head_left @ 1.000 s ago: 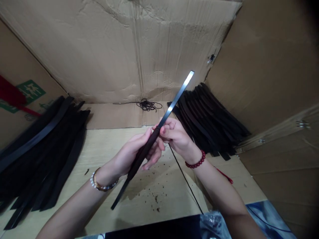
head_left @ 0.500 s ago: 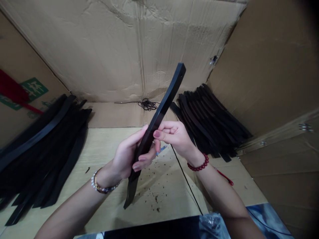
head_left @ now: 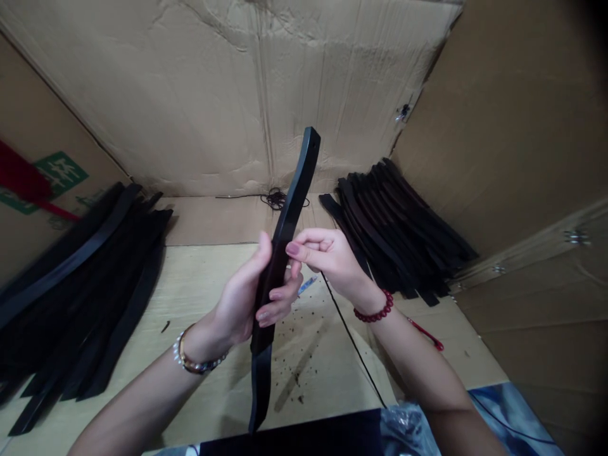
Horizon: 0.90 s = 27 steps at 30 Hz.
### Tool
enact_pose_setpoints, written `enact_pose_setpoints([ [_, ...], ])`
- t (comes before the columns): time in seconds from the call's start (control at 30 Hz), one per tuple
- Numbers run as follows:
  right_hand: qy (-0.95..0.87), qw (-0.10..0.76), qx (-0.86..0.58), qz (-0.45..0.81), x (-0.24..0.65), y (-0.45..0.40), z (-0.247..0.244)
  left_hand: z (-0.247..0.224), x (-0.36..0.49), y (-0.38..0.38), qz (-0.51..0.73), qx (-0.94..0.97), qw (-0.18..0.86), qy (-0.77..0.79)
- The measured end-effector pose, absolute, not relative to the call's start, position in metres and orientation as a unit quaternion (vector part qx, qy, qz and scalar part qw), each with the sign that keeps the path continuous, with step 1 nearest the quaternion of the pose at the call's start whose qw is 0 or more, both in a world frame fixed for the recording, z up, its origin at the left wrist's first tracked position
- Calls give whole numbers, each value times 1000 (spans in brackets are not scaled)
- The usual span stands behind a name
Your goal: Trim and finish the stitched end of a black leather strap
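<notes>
A long black leather strap (head_left: 285, 221) stands almost upright, with a small hole near its top end and a slight bend along its length. My left hand (head_left: 237, 304) grips it around the middle. My right hand (head_left: 327, 259) is beside the strap, with its curled fingertips resting against the strap's right edge. A beaded bracelet circles each wrist. Flecks of dark debris lie on the pale wooden board (head_left: 313, 361) beneath my hands.
Large piles of black straps lie to the left (head_left: 80, 285) and right (head_left: 394, 234). Cardboard walls (head_left: 213, 95) rise behind and beside the board. A coiled black cord (head_left: 275, 199) lies at the back, and a thin cord (head_left: 351, 335) crosses the board.
The strap has turned from a tilted, edge-on position to nearly upright, showing more of its face. My right hand has eased its hold and now rests at the strap's edge.
</notes>
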State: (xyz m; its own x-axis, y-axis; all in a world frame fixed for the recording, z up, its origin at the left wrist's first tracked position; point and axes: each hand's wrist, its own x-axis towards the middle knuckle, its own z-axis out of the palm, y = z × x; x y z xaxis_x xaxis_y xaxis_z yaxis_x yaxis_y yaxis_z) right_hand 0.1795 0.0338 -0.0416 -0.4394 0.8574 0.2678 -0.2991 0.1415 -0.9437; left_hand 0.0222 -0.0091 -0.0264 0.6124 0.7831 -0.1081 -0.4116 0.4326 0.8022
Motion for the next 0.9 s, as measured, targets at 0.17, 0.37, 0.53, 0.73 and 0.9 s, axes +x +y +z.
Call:
enact_pose_setpoints([
  [0.17,-549,530,-273,586,181,38,-43,-19,23,-6,406,466,730,293],
  [0.37,-539,536,-209,615,186,37,-44,-20,14,0,409,512,699,286],
  [0.53,-551,449,-195,676,184,35,-46,-28,5,2,295,474,810,179],
  [0.73,-501,522,-251,643,185,36,-38,-28,18,-1,385,523,710,272],
  [0.9,-508,538,-253,624,189,37,-32,-19,21,-5,428,543,651,312],
])
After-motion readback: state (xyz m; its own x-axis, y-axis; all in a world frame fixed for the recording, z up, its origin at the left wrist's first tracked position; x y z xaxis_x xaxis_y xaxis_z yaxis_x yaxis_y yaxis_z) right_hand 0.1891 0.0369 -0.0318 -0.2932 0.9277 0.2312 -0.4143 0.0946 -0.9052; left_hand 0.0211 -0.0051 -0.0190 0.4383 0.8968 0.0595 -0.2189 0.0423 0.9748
